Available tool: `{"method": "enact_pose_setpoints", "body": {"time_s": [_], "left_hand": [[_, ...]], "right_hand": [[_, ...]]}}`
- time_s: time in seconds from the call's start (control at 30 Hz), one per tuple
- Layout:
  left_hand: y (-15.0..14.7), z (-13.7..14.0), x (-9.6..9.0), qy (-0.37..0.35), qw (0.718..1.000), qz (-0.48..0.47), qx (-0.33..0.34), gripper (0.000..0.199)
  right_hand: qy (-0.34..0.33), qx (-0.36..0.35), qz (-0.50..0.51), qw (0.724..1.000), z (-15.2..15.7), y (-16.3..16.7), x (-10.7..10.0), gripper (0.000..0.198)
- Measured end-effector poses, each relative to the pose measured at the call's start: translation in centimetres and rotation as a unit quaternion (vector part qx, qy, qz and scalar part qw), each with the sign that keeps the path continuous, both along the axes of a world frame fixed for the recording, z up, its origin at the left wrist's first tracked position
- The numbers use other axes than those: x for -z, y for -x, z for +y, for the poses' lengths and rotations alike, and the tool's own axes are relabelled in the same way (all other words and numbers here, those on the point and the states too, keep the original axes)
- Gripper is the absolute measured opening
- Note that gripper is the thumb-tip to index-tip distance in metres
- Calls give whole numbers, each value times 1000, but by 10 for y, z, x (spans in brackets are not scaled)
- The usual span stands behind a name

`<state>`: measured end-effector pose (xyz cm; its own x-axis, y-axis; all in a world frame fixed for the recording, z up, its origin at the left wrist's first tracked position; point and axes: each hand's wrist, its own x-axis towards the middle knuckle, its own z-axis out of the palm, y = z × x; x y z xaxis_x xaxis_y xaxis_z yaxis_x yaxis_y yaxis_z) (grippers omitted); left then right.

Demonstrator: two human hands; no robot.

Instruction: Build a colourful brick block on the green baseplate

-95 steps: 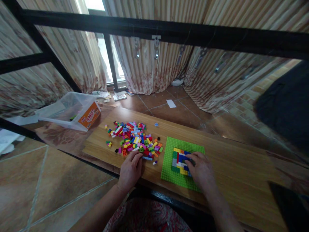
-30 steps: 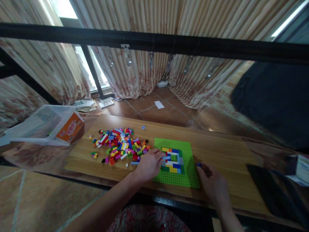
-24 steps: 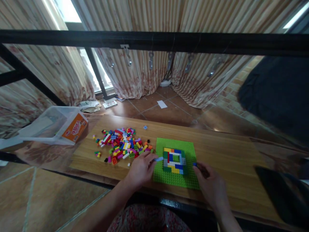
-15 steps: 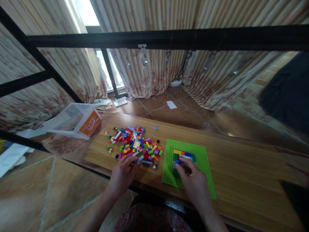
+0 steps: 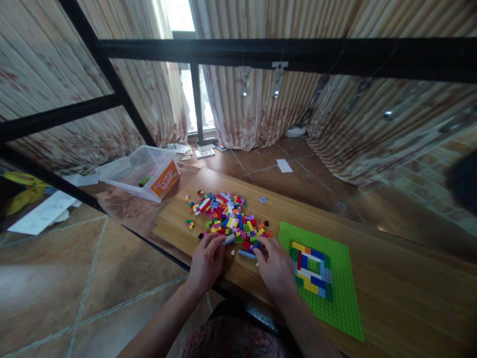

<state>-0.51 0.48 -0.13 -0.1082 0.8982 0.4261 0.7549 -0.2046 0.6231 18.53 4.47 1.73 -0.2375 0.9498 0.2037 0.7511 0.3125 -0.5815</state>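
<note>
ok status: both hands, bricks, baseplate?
Left hand and right hand both at near edge of loose brick pile, fingers in the bricks; grip unclear. Green baseplate with partial build untouched, to the right. Nothing in the way.

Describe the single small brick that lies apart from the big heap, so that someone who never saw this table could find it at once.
Start at the wooden table and find the heap of coloured bricks to the left of the green baseplate. Look past the heap's far right corner, toward the tiled floor. There lies one small light blue brick, alone on bare wood, touching no other brick.
</note>
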Motion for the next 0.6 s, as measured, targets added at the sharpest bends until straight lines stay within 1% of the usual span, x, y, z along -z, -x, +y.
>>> {"method": "enact_pose_setpoints", "body": {"time_s": [0.1, 0.2, 0.33, 0.47, 0.6], "left_hand": [[-2, -1, 3, -11, 1000, -10, 1, 20], [-3, -2, 3, -21, 1000, -11, 8, 23], [-2, -3, 5, -16, 1000, -8, 14, 24], [-1, -3, 6, -16, 1000, -7, 19, 24], [-1, -3, 6, -20, 1000, 4, 15, 23]], "right_hand": [[-4, -23, -1, 1000, 14, 4, -7, 23], [4, -46, -29, 999, 32, 10, -11, 27], [28, -73, -91, 993, 54, 16, -13, 29], [60, -114, -128, 983, 71, 15, -16, 34], [91, -118, -142, 979, 80, 16, -22, 38]]}}
